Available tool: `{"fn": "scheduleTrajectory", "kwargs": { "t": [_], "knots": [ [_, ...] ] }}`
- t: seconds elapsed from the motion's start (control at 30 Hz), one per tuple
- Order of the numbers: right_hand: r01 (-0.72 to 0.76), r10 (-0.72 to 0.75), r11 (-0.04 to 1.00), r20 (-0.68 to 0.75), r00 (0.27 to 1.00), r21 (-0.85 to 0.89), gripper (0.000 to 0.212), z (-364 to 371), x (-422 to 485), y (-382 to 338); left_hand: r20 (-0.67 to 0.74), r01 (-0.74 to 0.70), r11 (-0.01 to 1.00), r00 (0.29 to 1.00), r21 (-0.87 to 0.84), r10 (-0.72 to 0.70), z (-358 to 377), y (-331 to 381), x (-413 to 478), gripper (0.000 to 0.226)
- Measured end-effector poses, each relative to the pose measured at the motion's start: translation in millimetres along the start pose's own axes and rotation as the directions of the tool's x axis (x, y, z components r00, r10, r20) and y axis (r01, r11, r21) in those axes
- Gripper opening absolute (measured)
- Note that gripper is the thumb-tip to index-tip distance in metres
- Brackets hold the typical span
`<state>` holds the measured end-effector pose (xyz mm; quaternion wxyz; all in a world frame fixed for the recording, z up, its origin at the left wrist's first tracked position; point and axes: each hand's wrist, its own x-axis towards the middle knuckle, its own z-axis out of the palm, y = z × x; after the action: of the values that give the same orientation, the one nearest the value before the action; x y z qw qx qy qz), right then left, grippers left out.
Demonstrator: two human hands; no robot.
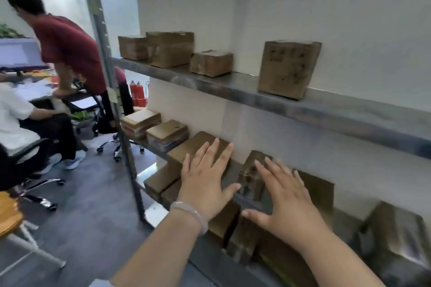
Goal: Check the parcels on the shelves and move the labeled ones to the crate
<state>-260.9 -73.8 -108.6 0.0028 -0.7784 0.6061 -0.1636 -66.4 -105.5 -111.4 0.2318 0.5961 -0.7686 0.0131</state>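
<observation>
At the middle shelf we are reaching in with both hands, and neither is holding anything. The left hand is hovering with its fingers spread wide over a flat parcel. The right hand is splayed just as wide beside a small parcel, which is standing between our two palms. We cannot tell whether either hand is actually touching cardboard.

We are judging the job to be at the checking stage. Nothing is being carried, and parcels are sitting on every level we can see, among them a tall box on the upper shelf and a low stack on the level beneath our wrists. Plenty seems to be waiting for inspection.

The crate is lying outside the view, so we are unable to say what it is holding. Dark marks are showing on the small parcel and may be a label, though blur is smearing them. Our forearms are covering part of the lowest row. The parcel at far right is too streaked to read.
</observation>
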Motion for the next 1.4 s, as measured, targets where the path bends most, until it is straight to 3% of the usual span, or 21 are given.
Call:
{"fn": "scheduleTrajectory", "kwargs": {
  "t": [0.23,0.4,0.63,0.8,0.9,1.13,1.27,1.33,1.4],
  "knots": [
    [-0.289,0.27,0.953,-0.178,0.946,-0.088,0.096,-36.4,-65.8,57.1,0.018,-0.378,0.923,0.925,-0.071,0.38,15.0,102.7,18.5,0.079],
    [-0.525,0.486,0.839,-0.241,0.84,-0.14,0.097,-74.8,-122.0,71.6,0.017,-0.538,0.826,0.836,-0.168,0.548,15.3,154.0,25.7,0.077],
    [-0.645,0.574,0.741,-0.322,0.753,-0.189,0.094,-114.1,-173.3,67.9,-0.022,-0.679,0.675,0.71,-0.289,0.704,3.7,229.7,17.0,0.078],
    [-0.738,0.633,0.655,-0.416,0.653,-0.161,0.091,-158.3,-198.0,87.7,-0.1,-0.79,0.574,0.602,-0.215,0.792,-28.7,284.0,17.4,0.078],
    [-0.748,0.62,0.644,-0.464,0.633,-0.16,0.093,-184.7,-212.0,105.1,-0.125,-0.788,0.58,0.609,-0.208,0.783,-40.1,311.9,25.4,0.08],
    [-0.747,0.607,0.665,-0.581,0.541,0.0,0.087,-243.4,-230.6,176.3,-0.101,-0.721,0.536,0.632,-0.439,0.768,-39.4,396.2,27.4,0.081],
    [-0.6,0.592,0.741,-0.716,0.371,0.301,0.07,-280.0,-246.5,231.3,-0.046,-0.569,0.486,0.679,-0.664,0.732,-37.0,456.9,38.5,0.083],
    [-0.526,0.663,0.718,-0.678,0.318,0.456,0.07,-297.9,-249.5,257.2,-0.011,-0.444,0.45,0.721,-0.775,0.693,-36.6,484.6,44.8,0.079],
    [-0.504,0.775,0.624,-0.553,0.305,0.597,0.067,-315.6,-249.3,282.1,0.073,-0.308,0.441,0.747,-0.843,0.661,-35.7,509.7,50.0,0.073]
  ]
}}
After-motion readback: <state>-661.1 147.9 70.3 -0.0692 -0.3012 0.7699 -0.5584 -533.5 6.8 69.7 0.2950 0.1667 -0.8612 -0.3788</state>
